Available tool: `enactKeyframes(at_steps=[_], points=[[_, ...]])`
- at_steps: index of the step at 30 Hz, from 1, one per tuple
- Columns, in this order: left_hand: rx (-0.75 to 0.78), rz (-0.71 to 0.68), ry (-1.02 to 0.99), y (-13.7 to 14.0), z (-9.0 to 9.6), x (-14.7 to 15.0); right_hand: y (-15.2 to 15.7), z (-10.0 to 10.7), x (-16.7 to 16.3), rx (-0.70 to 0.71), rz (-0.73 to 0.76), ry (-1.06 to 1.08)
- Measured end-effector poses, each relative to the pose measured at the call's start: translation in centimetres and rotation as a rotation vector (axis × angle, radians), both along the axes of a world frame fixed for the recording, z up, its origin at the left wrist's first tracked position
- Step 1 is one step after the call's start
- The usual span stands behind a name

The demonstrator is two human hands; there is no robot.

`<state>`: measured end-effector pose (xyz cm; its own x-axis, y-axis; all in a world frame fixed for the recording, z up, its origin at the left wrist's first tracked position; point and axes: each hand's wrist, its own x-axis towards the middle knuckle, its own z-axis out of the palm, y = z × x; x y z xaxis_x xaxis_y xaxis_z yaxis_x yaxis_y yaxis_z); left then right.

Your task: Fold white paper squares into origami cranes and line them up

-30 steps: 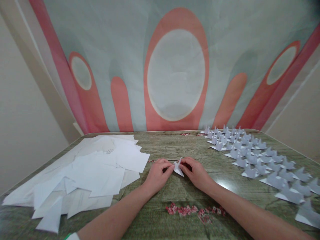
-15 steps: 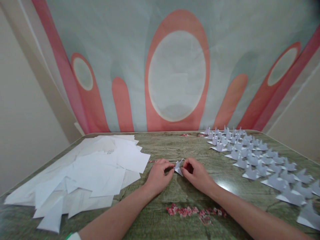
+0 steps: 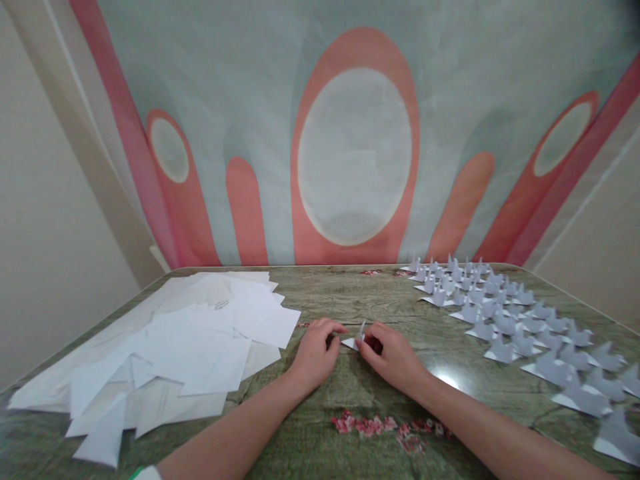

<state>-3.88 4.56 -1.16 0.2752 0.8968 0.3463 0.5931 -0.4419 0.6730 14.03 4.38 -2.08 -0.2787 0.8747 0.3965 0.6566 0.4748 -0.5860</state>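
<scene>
A small folded paper figure [image 3: 350,343] is located near the middle of the tabletop [image 3: 295,437], between the two hands. By the right hand [image 3: 391,351] it is held at its right side, the grip being clamped on the paper between thumb and fingers; much of the figure is thereby hidden, with one pale flap pointing left and a thin tip standing upright. A fingertip pinch is presumably used because thin paper would be crushed by a fuller grasp. At the left hand [image 3: 317,353] thumb and forefinger are held apart, with nothing seen between them; the flap lies just beside, and whether it is touched cannot be told. That hand is probably kept close so that the figure can be steadied. Whether the figure is rested on the surface or held slightly above it is not resolved. At left, white sheets [image 3: 200,343] are spread in an overlapping pile, perhaps so that single edges can be caught easily. At right, folded paper birds [image 3: 505,323] are stood in slanting rows, wings raised; by this spacing, it is judged, crushing is avoided and the centre is left for handwork.
</scene>
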Motion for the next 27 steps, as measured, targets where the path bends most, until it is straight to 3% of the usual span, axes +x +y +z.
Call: enactKeyframes(at_steps=[3,6,11,16,23,27], points=[[-0.059,0.079,-0.188,0.6,-0.6,-0.2,0.1,0.0,0.2,-0.020,-0.048,0.079],[-0.178,0.056,-0.353,0.8,-0.5,-0.2,0.4,0.1,0.5,-0.095,-0.061,0.252],[-0.361,0.014,-0.428,-0.4,0.7,0.4,0.6,0.3,0.7,-0.322,0.067,0.524],[-0.371,-0.065,-0.524,-1.5,1.2,1.2,0.1,0.4,0.2,-0.372,0.193,0.537],[-0.370,0.058,-0.513,-1.4,0.7,1.4,-0.2,0.4,0.1,-0.344,0.237,0.486],[-0.321,0.059,-0.449,-1.4,0.6,1.4,-0.4,0.6,0.1,-0.343,0.251,0.479]])
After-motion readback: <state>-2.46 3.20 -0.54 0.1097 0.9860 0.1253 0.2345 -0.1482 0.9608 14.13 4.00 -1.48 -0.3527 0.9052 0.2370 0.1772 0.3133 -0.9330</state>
